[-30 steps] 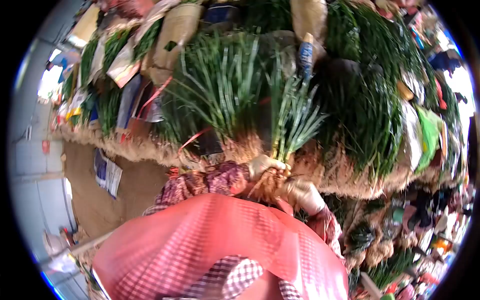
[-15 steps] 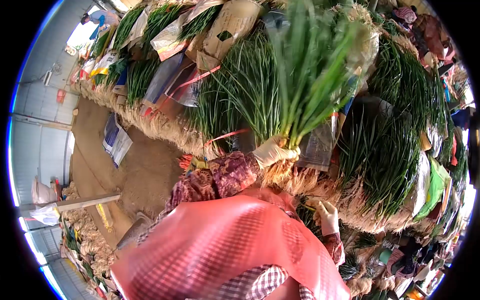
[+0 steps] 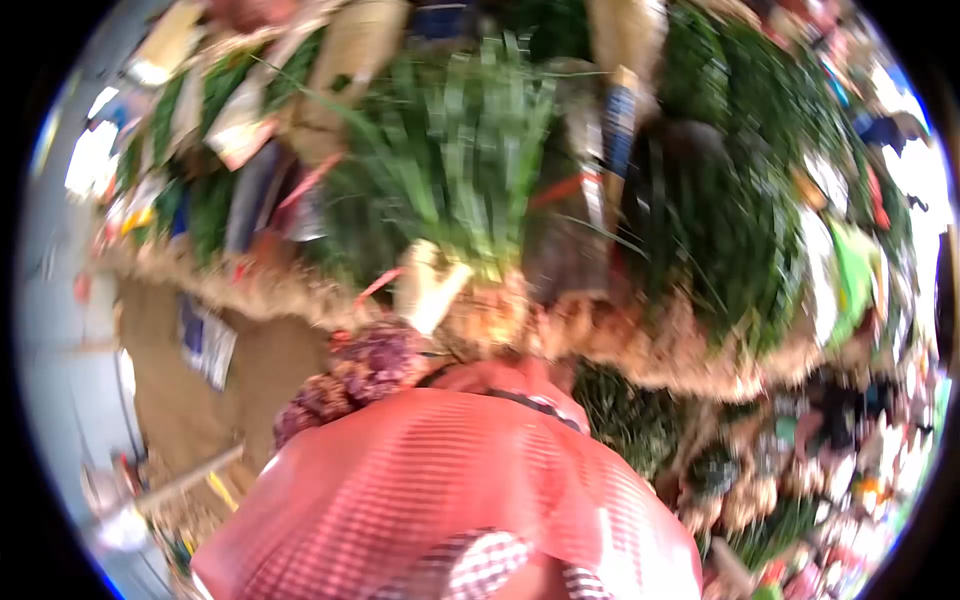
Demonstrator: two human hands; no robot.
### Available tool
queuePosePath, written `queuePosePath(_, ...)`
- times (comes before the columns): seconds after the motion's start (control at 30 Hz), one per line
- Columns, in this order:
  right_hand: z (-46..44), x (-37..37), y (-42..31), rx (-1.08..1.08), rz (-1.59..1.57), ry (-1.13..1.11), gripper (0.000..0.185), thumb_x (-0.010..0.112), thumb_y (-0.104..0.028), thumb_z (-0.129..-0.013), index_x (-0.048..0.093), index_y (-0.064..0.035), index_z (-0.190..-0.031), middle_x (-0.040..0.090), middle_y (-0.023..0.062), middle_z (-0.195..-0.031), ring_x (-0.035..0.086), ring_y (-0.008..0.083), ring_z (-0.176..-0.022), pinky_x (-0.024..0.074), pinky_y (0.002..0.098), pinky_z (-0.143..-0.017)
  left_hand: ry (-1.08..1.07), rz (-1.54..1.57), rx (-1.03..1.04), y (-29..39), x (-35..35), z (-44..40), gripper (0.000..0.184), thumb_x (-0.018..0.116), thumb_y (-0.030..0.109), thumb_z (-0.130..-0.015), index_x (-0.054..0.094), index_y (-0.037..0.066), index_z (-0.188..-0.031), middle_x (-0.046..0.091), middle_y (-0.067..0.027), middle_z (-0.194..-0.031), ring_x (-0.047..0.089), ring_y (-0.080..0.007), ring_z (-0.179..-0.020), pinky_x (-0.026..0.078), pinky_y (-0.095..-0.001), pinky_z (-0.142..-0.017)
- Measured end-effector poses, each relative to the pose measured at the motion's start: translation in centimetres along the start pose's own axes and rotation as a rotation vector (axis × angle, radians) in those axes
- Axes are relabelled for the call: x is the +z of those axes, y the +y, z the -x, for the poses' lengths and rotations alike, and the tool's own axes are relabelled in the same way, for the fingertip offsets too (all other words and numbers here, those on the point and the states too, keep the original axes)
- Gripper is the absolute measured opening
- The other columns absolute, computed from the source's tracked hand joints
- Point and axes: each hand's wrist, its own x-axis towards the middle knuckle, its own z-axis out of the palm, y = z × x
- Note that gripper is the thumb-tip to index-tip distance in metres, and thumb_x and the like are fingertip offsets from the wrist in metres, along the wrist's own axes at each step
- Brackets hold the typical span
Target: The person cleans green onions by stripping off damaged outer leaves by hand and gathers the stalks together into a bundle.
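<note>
Green leaves (image 3: 485, 170) point upward, likely keeping roots (image 3: 488, 312) reachable; the left hand (image 3: 428, 290), half-open beside them, seems empty. The right hand is unseen; cannot tell its state

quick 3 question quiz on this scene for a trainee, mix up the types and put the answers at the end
1. Multiple choice: what colour is the wearer's large apron? A) blue B) pinkish red C) yellow
2. True or false: both of the wearer's hands can be seen.
3. Fill in the blank: in the middle of the view, the long green leaves stand above their pale, stringy ____.

Key: 1. B. 2. False; only the left hand shows, blurred, beside the plants. 3. Roots.
</note>
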Motion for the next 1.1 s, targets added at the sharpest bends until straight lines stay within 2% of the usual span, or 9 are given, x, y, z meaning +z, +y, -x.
queuePosePath(0.13,-2.8,-9.0,-8.6,-0.302,0.359,-0.339,0.002,0.068,-0.010,-0.057,0.067,-0.0089,-0.057,0.064,0.0159,-0.066,0.066,0.0296,-0.063,0.0546,0.0387,-0.057,-0.052,-0.721,-0.040,-0.8,0.7,-4.5,0.053,0.074,0.026,-0.078,0.044,-0.003,-0.110,0.054,-0.0166,-0.102,0.057,-0.0255,-0.087,0.049,-0.0345,-0.080)
queuePosePath(0.33,-12.4,-21.8,-23.6,-0.125,-0.286,0.628,0.029,0.062,-0.035,-0.087,0.063,-0.0073,-0.095,0.065,0.0093,-0.084,0.064,0.0194,-0.070,0.0519,0.0327,-0.063,-0.375,-0.926,-0.221,2.5,0.8,-9.3,0.075,0.071,0.032,-0.079,0.036,-0.005,-0.134,0.043,-0.0224,-0.136,0.052,-0.0265,-0.117,0.044,-0.0336,-0.099)
queuePosePath(0.37,-14.0,-23.0,-24.8,-0.104,-0.279,0.643,0.032,0.063,-0.036,-0.086,0.063,-0.0075,-0.099,0.065,0.0088,-0.084,0.064,0.0194,-0.070,0.0519,0.0331,-0.063,-0.361,-1.049,-0.168,3.7,0.4,-8.9,0.052,0.068,0.029,-0.083,0.049,-0.002,-0.120,0.057,-0.0177,-0.115,0.062,-0.0197,-0.090,0.053,-0.0294,-0.079)
queuePosePath(0.47,-16.4,-25.8,-25.9,-0.060,-0.333,0.221,0.032,0.065,-0.031,-0.086,0.061,-0.0062,-0.106,0.066,0.0069,-0.087,0.063,0.0165,-0.072,0.0524,0.0298,-0.064,0.038,-0.680,0.044,5.7,1.8,-5.8,0.015,0.062,0.021,-0.088,0.057,0.008,-0.091,0.061,-0.0007,-0.070,0.049,-0.0073,-0.045,0.046,-0.0196,-0.043)
queuePosePath(0.63,-9.9,-26.2,-29.2,-0.186,-1.162,-0.265,0.024,0.064,-0.017,-0.088,0.062,0.0010,-0.103,0.065,0.0072,-0.083,0.059,0.0120,-0.070,0.0492,0.0238,-0.064,-0.817,-0.182,-0.152,5.8,15.1,2.4,0.034,0.061,0.020,-0.090,0.051,0.003,-0.118,0.060,-0.0090,-0.109,0.056,-0.0199,-0.106,0.045,-0.0320,-0.094)
queuePosePath(0.77,-9.1,-23.2,-30.7,-0.369,-0.790,0.212,0.027,0.060,-0.024,-0.086,0.065,0.0013,-0.094,0.066,0.0172,-0.082,0.065,0.0250,-0.077,0.0512,0.0331,-0.070,-0.912,0.553,-0.919,3.4,19.4,5.0,0.030,0.050,0.012,-0.096,0.052,0.005,-0.124,0.061,-0.0057,-0.109,0.057,-0.0147,-0.100,0.049,-0.0259,-0.084)
queuePosePath(1.0,-9.2,-23.6,-30.2,-0.431,-0.330,0.481,0.023,0.061,-0.024,-0.084,0.062,-0.0033,-0.075,0.062,0.0205,-0.072,0.062,0.0371,-0.066,0.0499,0.0444,-0.062,-0.897,0.069,-0.084,-0.9,20.9,5.5,0.025,0.049,0.018,-0.096,0.055,0.008,-0.118,0.063,-0.0078,-0.088,0.058,-0.0115,-0.079,0.049,-0.0239,-0.066)
queuePosePath(1.07,-10.3,-22.5,-29.1,-0.383,-0.816,0.291,0.020,0.058,-0.021,-0.090,0.065,-0.0028,-0.085,0.063,0.0102,-0.067,0.061,0.0209,-0.057,0.0484,0.0337,-0.052,-0.853,0.513,-0.929,7.2,18.4,4.3,0.019,0.048,0.019,-0.097,0.056,0.008,-0.110,0.058,-0.0050,-0.076,0.053,-0.0095,-0.064,0.045,-0.0233,-0.055)
queuePosePath(1.1,-10.4,-22.3,-28.6,-0.308,-1.121,0.139,0.021,0.057,-0.021,-0.092,0.065,-0.0026,-0.089,0.063,0.0056,-0.066,0.060,0.0141,-0.055,0.0472,0.0292,-0.049,-0.841,0.687,-0.839,5.1,19.1,4.9,0.019,0.049,0.020,-0.096,0.056,0.005,-0.107,0.054,-0.0020,-0.070,0.050,-0.0090,-0.059,0.043,-0.0225,-0.053)
